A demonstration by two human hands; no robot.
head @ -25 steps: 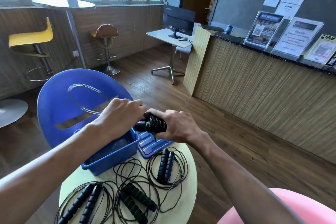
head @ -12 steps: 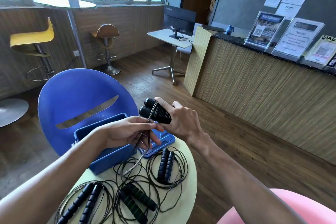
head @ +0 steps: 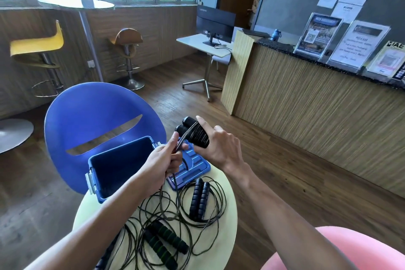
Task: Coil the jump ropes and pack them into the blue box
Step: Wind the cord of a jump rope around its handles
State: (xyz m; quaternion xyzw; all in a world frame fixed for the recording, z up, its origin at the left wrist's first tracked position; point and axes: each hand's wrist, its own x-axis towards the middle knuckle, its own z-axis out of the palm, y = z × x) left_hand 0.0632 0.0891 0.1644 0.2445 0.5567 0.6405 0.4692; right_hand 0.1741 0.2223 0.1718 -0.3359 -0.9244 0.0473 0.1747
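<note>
The right hand (head: 221, 149) holds two black foam jump rope handles (head: 192, 132) side by side, up in the air above the small round cream table (head: 228, 212). Its fingers curl round the handles, and the first finger sticks out straight along the top. Thin black rope is wound many times round the two handles.

The left hand (head: 163, 161) is just beside them, a bit lower. Its thumb and fingers pinch the thin black rope (head: 183, 140), which runs up tight to the handles. Below the left hand the rope hangs down to the table.

The open blue plastic box (head: 114, 169) stands on the far left part of the table, close to the left hand. Its flat blue lid (head: 192, 165) lies next to it, under the two hands.

More jump ropes lie loose on the table. One has two dark blue handles (head: 199, 200) inside its rope loops. One has two black and green handles (head: 164, 244). Their ropes cross each other.

A round blue plastic chair (head: 87, 116) stands behind the table.
</note>
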